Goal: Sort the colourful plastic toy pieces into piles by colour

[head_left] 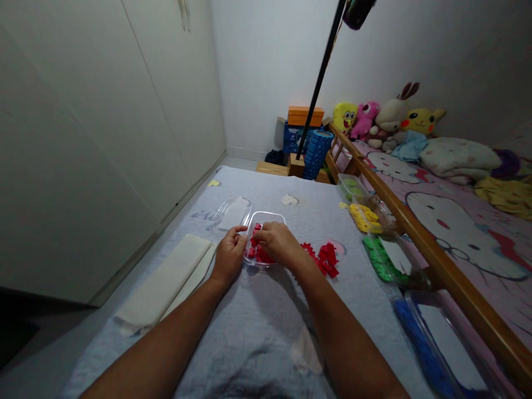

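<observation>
A clear plastic box stands on the cloth-covered table, with several red plastic pieces inside. My left hand grips the box's left side, thumb and fingers at the rim. My right hand reaches down into the box from the right, its fingers pinched together on a red piece that is mostly hidden by them. To the right of the box lies a loose pile of red pieces, some toothed like gears. Behind my left hand a clear lid with a white label rests on the table.
Folded cream cloth lies at the left. Along the right edge stand clear boxes of yellow pieces, green pieces and blue pieces. A wooden bed rail runs beside them. A black pole rises beyond the table.
</observation>
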### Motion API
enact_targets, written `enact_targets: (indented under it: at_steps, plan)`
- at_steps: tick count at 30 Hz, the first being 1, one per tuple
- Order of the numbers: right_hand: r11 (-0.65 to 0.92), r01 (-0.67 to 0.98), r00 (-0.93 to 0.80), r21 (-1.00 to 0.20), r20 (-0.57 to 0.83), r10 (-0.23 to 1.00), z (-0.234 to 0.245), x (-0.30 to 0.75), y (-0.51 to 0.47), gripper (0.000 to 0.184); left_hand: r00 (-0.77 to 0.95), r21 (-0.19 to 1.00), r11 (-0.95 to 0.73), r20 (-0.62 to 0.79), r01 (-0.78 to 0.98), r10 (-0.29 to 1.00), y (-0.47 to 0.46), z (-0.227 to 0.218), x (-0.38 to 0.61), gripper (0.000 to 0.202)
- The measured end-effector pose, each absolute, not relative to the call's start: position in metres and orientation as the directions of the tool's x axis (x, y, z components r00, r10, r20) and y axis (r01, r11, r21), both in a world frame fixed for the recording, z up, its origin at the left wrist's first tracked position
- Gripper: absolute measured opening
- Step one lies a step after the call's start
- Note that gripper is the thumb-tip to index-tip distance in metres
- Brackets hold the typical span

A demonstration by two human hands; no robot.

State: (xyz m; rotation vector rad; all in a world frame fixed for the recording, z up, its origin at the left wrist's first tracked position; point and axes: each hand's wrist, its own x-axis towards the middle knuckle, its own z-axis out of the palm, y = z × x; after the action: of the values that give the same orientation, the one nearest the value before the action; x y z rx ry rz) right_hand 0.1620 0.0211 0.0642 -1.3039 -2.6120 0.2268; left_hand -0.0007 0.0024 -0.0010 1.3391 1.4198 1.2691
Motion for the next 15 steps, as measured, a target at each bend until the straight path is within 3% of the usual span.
enact_targets:
  at_steps: [3,6,10,15]
  plan:
    - [0.617,0.758,-0.603,-0.212,0.131,0.787,0.059,0.156,0.02,0.026,-0.134,0.981,-0.056,0.082,0.184,0.988,0.003,-0.001,0.0,0.038]
    - [0.608,0.732,-0.586,-0.306,0.17,0.792,0.058,0.163,0.024,0.03,-0.13,0.982,-0.056,0.08,0.179,0.988,0.003,0.0,0.0,0.038]
    - [0.464,0.785,-0.406,-0.41,0.225,0.886,0.065,0.191,0.034,0.032,-0.127,0.98,-0.058,0.083,0.189,0.988,0.003,-0.001,0.0,0.038]
    - [0.2,0.915,-0.201,-0.35,0.034,0.979,0.069,0.237,0.043,0.031,-0.13,0.977,-0.053,0.081,0.205,0.988,0.003,-0.002,-0.001,0.037]
